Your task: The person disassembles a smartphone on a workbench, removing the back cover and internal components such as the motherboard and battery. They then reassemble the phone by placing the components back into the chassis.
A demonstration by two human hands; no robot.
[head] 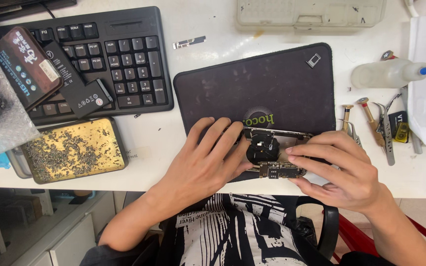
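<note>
Head view: I see the opened phone [274,155] lying at the near edge of the black mat [272,83]. My left hand [203,165] lies over its left end with fingers spread; my right hand [341,170] pinches its right end. I judge steady, even pressure best, keeping fingertips off the exposed board; tweezers [386,133] lie near.
</note>
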